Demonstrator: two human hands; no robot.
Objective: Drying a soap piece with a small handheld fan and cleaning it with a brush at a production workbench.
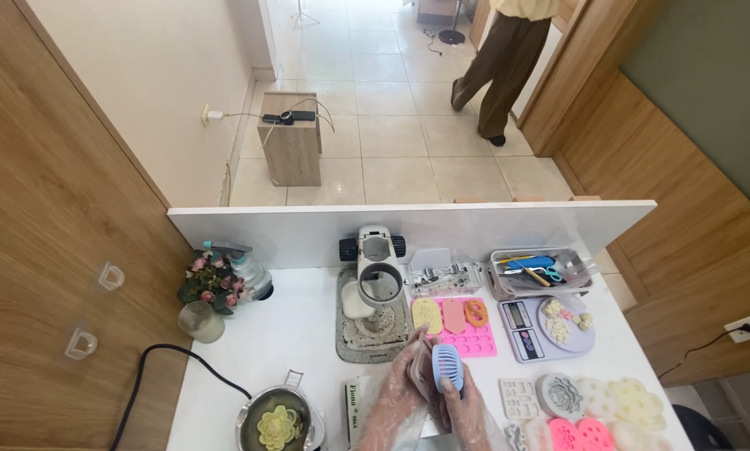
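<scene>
Both my hands wear clear plastic gloves and meet at the bottom middle of the white table (300, 334). My left hand (396, 397) and my right hand (467, 409) together hold a blue oval mould (447, 367) with slotted ribs, upright between the fingers. Just beyond the hands lies a pink mould tray (471, 338) carrying a pale yellow oval piece (426, 315) and two orange-pink pieces (465, 314).
A small white press machine (377, 276) stands on a dusty tray. A digital scale (550, 327) holds a plate of small pieces. Several silicone moulds (588, 401) lie right, a tool tray (542, 271) behind, a metal pot (276, 422) and flower vase (208, 292) left. Another person walks on the far floor.
</scene>
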